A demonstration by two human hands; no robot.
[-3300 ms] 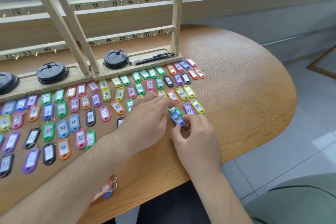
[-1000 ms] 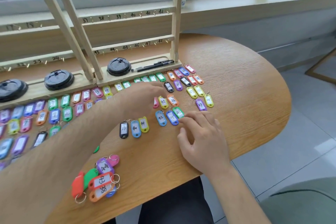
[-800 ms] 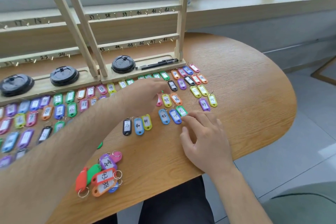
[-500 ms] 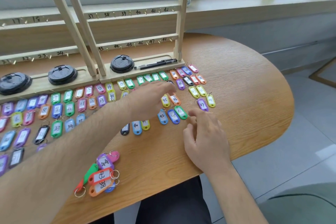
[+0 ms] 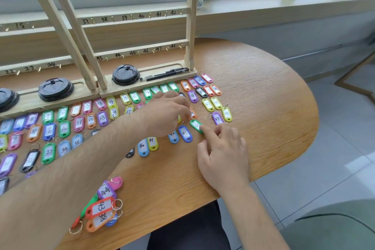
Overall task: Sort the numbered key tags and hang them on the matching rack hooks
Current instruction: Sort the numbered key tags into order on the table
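Sorting continues across the table (image 5: 263,107), below the rack (image 5: 190,26) whose visible hooks are bare. The right hand (image 5: 223,154), hovering a moment ago, now lays a straight forefinger on the green tag (image 5: 195,125), its other fingers loose. The left hand (image 5: 168,113) curls over an orange tag (image 5: 193,115); I cannot tell whether it pinches. Hanging looks some way off.

Right rack, upper rail (image 5: 129,17): handwritten 37 to 42; lower rail (image 5: 142,51): 43 to 48. Left rack rail (image 5: 30,68): 22, 23, 24. Near edge of tabletop (image 5: 263,107): purple tag (image 5: 105,191) 44, red tag (image 5: 100,206) 43, orange tag (image 5: 101,219) 38.
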